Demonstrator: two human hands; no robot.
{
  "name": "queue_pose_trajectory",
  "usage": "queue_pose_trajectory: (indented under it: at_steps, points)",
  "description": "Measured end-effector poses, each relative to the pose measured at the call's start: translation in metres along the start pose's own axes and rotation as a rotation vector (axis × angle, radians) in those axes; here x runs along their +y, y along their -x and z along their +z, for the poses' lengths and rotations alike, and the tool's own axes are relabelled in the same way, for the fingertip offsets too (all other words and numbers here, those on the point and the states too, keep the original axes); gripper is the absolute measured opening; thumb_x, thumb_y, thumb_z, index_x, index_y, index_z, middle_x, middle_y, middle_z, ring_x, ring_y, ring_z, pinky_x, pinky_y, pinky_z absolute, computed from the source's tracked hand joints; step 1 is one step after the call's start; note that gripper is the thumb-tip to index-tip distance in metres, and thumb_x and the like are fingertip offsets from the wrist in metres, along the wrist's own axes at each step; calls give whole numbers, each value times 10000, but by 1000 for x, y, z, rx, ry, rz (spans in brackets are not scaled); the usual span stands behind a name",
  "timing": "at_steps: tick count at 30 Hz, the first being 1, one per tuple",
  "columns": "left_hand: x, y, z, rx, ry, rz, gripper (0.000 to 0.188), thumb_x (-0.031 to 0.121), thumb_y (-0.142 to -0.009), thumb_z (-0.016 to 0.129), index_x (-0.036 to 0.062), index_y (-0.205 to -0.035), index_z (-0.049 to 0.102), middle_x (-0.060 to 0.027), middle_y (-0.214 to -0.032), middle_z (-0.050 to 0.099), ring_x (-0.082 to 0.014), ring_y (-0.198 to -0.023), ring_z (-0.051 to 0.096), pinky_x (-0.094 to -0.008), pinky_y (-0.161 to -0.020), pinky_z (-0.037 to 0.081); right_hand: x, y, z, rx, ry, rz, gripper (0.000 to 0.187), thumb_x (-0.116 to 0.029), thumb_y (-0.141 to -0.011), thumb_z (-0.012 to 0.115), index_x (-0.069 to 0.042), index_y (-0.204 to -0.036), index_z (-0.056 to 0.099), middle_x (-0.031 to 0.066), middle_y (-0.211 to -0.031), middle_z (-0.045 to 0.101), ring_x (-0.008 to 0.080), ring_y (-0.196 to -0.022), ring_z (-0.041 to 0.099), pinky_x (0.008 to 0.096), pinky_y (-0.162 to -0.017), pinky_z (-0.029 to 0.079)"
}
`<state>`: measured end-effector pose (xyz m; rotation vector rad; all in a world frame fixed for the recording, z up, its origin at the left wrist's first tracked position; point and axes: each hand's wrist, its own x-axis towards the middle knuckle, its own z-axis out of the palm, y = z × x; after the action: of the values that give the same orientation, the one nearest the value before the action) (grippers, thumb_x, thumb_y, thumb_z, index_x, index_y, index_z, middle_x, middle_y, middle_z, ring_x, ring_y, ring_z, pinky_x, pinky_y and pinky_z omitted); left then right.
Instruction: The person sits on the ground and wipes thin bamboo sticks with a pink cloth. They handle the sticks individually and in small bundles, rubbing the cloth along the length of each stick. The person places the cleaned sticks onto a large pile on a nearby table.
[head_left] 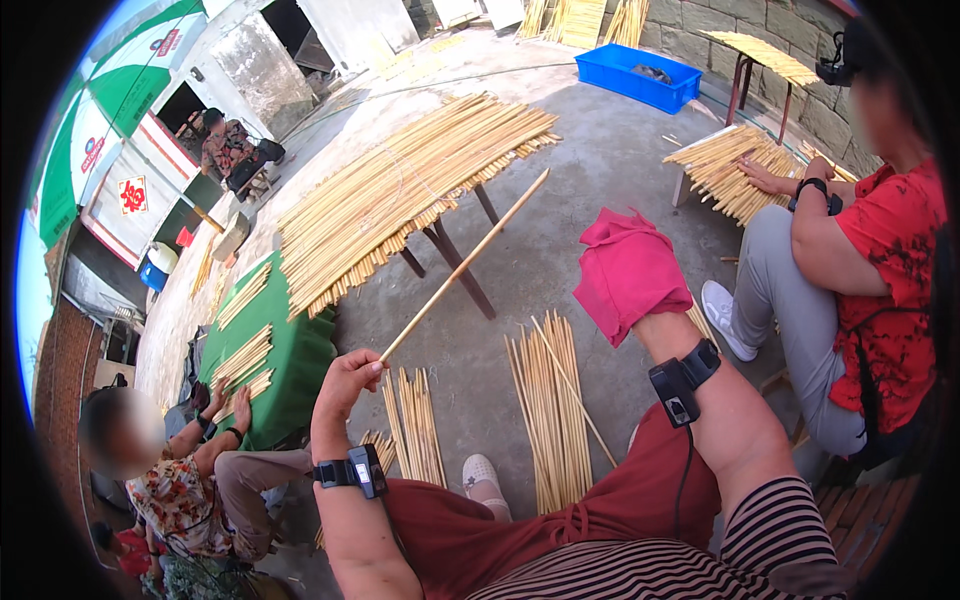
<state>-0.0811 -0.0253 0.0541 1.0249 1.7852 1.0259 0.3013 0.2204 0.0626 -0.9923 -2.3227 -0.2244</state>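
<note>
My left hand is closed around the lower end of one long, pale wooden stick, which slants up and to the right. A bright pink cloth covers my right hand, so its fingers are hidden; it is raised apart from the stick. Below my hands, two bundles of similar sticks lie on the ground, a larger bundle between my feet and a smaller bundle under my left hand. One loose stick lies crosswise over the larger bundle.
Ahead stands a table piled with sticks. A person in red at right touches sticks on a low stand. At left, another person's hands rest on sticks over a green cloth. A blue tub stands farther back.
</note>
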Motion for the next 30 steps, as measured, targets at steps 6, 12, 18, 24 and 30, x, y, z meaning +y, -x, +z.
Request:
queue_pose_trajectory:
  at_steps: [6, 12, 18, 24, 30]
  points:
    - [28, -8, 48, -131, 164, 0, 173, 126, -968, 521, 41, -1014, 664, 32, -633, 532, -33, -499, 403, -183, -460, 303, -37, 3, -12, -38, -463, -96, 151, -212, -782, 603, -89, -870, 611, 133, -915, 612, 309, -884, 607, 395, -796, 473]
    - [55, -8, 121, -419, 106, -29, 209, 176, -1001, 470, 68, -1045, 644, 39, -626, 533, -21, -485, 363, -187, -442, 272, -72, 6, -12, -334, -554, -269, 253, -223, -846, 621, -94, -1062, 602, 85, -1041, 628, 237, -990, 609, 355, -856, 488]
    - [47, -11, 79, -401, 92, -88, 160, 182, -947, 552, 78, -1022, 648, 45, -629, 526, -15, -498, 370, -171, -446, 253, -45, -1, 0, -198, -638, -63, 248, -270, -815, 648, -94, -985, 608, 82, -972, 630, 241, -917, 617, 352, -856, 477]
    - [14, 3, 8, -266, 71, -120, 111, 148, -888, 635, 59, -954, 651, 25, -612, 533, -21, -467, 377, -178, -420, 232, 5, -11, -11, -192, -136, 55, 212, -288, -853, 594, -91, -930, 612, 117, -939, 640, 257, -925, 621, 362, -911, 462]
    - [-5, -6, 13, -90, 304, -37, 152, 183, -927, 599, 36, -900, 632, -39, -633, 604, -66, -436, 451, -188, -398, 323, 3, -8, -2, -52, -25, 60, 247, -309, -864, 557, -76, -912, 625, 148, -913, 656, 301, -918, 628, 400, -904, 467]
